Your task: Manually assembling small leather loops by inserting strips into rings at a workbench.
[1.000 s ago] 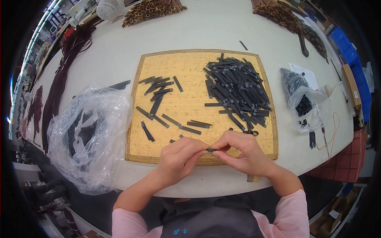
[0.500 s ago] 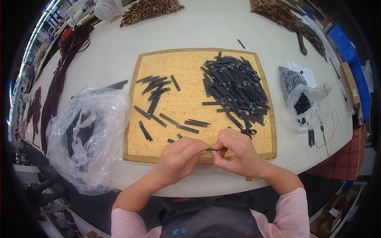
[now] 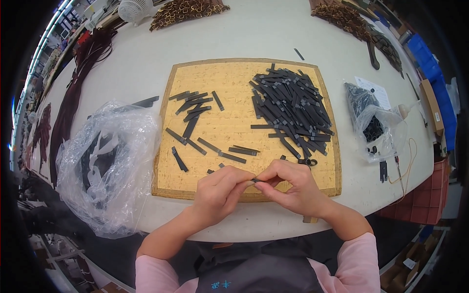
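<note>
Over the near edge of a yellow cardboard mat (image 3: pixel 205 73), my two hands meet fingertip to fingertip. My left hand (image 3: pixel 218 191) pinches one end of a small dark strip (image 3: pixel 254 180), and my right hand (image 3: pixel 290 188) pinches it from the other side. Fingers cover most of that strip. A big heap of black strips (image 3: pixel 290 105) fills the mat's far right. Several looser black strips (image 3: pixel 193 110) are scattered over its left and middle. Just beyond my right hand lie a few small black rings (image 3: pixel 308 162).
A clear plastic bag (image 3: pixel 110 166) with dark contents stands left of the mat. On the right, another bag (image 3: pixel 373 122) holds black rings. Dark brown straps (image 3: pixel 75 97) lie far left. Brown pieces with gold-coloured edges (image 3: pixel 188 10) and a white fan (image 3: pixel 132 10) sit at the back.
Both hands have shifted slightly away from me and a little left. The right fingers have changed their grip on the small strip, thumb now straighter.
</note>
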### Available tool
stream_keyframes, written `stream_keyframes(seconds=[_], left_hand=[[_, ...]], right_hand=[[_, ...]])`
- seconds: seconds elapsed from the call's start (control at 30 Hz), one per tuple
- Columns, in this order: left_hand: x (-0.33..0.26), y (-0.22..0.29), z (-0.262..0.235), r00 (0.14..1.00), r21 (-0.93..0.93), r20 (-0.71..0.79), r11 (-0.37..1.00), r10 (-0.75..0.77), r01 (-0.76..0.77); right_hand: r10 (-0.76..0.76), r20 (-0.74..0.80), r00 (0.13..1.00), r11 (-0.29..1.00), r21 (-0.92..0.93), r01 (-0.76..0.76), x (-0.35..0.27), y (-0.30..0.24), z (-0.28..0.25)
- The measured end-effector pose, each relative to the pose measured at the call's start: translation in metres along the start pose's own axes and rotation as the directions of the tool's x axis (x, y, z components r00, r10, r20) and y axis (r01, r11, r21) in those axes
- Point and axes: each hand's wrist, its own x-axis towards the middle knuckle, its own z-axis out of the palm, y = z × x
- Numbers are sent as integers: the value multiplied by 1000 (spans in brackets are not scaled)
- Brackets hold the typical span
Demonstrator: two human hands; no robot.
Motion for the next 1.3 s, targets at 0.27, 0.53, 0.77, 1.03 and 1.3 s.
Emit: stream_keyframes(seconds=[0.27,0.53,0.77,1.03,1.3], left_hand=[[8,1,7,999,-62,32,998,33,-31],[8,-7,-1,993,-135,84,986,-84,95],[6,-6,-1,991,-139,20,981,-132,134],[6,-6,-2,999,-59,33,997,-41,43],[-3,-6,7,987,-88,62,984,-148,153]], right_hand=[[353,159,922,807,446,-386,1,6,1],[448,376,811,621,522,-585,7,11,-7],[439,282,853,657,547,-519,9,10,-6],[485,301,821,639,519,-568,10,10,-9],[438,206,875,791,374,-484,3,17,0]])
